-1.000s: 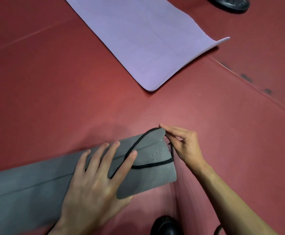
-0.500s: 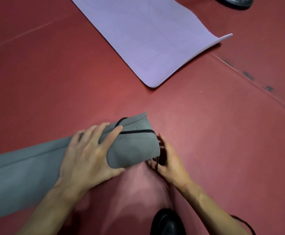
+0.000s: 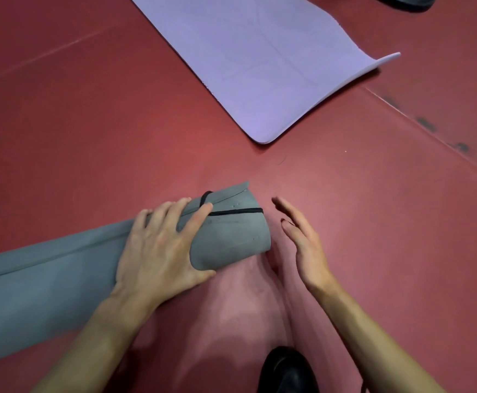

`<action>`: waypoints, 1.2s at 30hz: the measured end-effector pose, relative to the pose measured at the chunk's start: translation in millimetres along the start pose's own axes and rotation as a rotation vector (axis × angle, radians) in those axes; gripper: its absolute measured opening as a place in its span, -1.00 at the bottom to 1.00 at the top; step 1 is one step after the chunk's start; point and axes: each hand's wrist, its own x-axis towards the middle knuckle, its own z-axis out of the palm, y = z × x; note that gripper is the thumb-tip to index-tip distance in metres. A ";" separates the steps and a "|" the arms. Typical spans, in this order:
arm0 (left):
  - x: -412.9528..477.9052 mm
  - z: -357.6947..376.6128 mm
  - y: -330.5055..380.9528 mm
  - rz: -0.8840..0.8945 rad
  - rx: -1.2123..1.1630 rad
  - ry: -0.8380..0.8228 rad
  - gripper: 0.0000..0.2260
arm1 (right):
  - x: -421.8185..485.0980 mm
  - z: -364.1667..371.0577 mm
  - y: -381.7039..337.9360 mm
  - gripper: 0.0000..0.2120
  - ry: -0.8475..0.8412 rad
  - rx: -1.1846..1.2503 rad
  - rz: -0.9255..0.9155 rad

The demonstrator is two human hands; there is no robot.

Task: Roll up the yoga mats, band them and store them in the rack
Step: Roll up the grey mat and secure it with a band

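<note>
Head view, looking down on a red floor [image 3: 84, 129]. Two yoga mats are visible, one rolled and one spread out.

Mat 1: the grey mat [image 3: 47, 293] is rolled into a tube that lies on the floor. It runs from the left edge of the picture, rising slightly to its right end at centre. One black band [image 3: 237, 212] circles the tube close to that right end. It sits aslant: it crosses the top of the roll farther from the end and reaches the end's rim on the near face. The outer flap of the roll shows as a seam along the top of the tube.

Mat 2: the lilac mat [image 3: 274, 61] lies unrolled and flat on the floor, well apart from the grey roll, in the upper part of the picture. Its right corner lifts off the floor in a curl.

Two bare hands are in view. The left grip [image 3: 160, 251] lies spread over the top of the grey roll just left of the band. Its fingers are extended and pressing down, the forefinger tip touches the band, and the thumb lies against the near side of the roll. The right grip [image 3: 302, 239] is held edge-on just beside the roll's right end, palm toward it. Its fingers are straight and together, it holds nothing, and it is clear of the mat.

One black shoe [image 3: 285, 370] shows at the bottom edge between the forearms. One dark object [image 3: 404, 1] is cut off by the top right edge and cannot be identified.
</note>
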 end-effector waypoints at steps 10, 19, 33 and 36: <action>8.6 -1.8 -6.0 -0.041 -0.017 -0.004 0.02 | -30.0 -2.2 27.0 -0.89 0.147 -0.369 -0.197; 19.2 -29.6 -13.2 -0.079 -0.127 0.007 0.05 | -75.0 65.3 70.0 -0.68 -0.152 -0.558 -0.093; 28.1 -14.8 -27.0 0.011 -0.241 -0.189 0.01 | -59.4 58.1 -4.3 -0.69 0.001 -0.952 -0.784; 20.9 -12.1 -24.9 0.022 -0.249 -0.127 -0.20 | -37.8 54.1 -13.2 -0.60 -0.049 -0.922 -0.745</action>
